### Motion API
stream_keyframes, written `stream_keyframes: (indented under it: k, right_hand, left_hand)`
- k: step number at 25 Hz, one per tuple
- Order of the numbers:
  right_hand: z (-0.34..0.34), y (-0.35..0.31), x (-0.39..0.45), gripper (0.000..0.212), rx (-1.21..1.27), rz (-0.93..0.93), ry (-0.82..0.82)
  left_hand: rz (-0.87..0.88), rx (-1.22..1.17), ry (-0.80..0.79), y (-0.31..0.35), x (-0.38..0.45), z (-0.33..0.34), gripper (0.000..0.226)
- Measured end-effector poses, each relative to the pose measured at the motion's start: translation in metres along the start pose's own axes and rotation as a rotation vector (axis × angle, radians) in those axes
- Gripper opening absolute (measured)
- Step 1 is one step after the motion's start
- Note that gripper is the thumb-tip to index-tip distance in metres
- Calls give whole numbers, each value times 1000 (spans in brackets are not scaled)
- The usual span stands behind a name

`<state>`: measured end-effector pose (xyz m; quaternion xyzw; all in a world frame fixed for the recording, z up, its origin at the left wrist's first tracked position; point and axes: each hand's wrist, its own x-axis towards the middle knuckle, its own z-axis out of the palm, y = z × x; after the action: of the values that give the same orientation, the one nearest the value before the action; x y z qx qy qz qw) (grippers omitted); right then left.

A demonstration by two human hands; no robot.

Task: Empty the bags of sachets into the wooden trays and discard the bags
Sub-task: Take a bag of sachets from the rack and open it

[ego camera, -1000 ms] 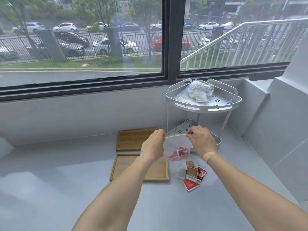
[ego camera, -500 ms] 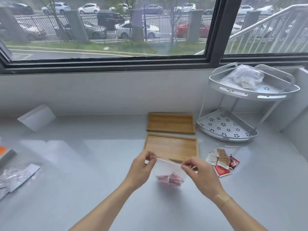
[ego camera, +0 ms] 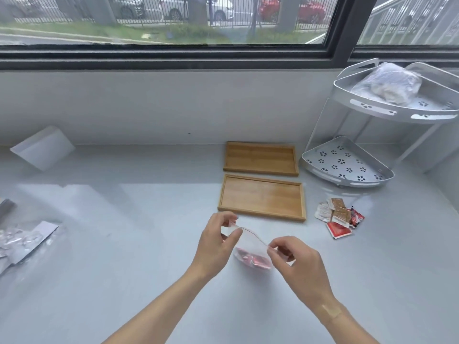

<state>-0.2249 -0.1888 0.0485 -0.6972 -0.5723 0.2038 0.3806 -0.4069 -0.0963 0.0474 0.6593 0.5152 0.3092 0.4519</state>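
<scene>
A small clear zip bag with red sachets at its bottom hangs between my hands just above the grey counter. My left hand pinches the bag's top edge at the left end, and my right hand pinches it at the right end. Two wooden trays lie beyond: the near tray and the far tray, both with nothing in them. A loose pile of sachets, red, brown and white, lies on the counter to the right of the near tray.
A white two-tier corner rack stands at the back right; its top shelf holds a crumpled clear bag. Flat clear bags lie at the left edge. A white block leans by the back wall.
My view has dropped toward the counter. Both hands brought the bag down and nearer to me, from in front of the rack to a spot before the near tray.
</scene>
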Motion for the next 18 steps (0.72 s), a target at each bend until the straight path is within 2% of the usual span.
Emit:
stream_keyframes:
  k: [2, 4, 8, 10, 12, 15, 18]
  right_hand:
    - [7, -3, -6, 21, -101, -48, 113]
    - [15, -6, -11, 20, -201, -139, 224]
    - [32, -13, -22, 11, -334, -323, 289]
    - [40, -17, -25, 10, -314, -330, 248]
    - [43, -23, -28, 5, -239, -255, 151]
    - [36, -39, -25, 25, 4, 17, -70]
    - [29, -48, -13, 28, 212, 188, -154]
  left_hand:
    - [-52, 61, 119, 6, -5, 2, 29]
    - [-164, 8, 141, 12, -11, 2, 21]
    - [-471, -200, -265, 18, -21, -3, 38]
    - [-490, -230, -297, 18, -22, -8, 29]
    - [-492, -238, -282, 18, -21, -13, 17]
    - [-495, -224, -307, 17, -22, -25, 16]
    - [-467, -165, -351, 16, -23, -33, 17]
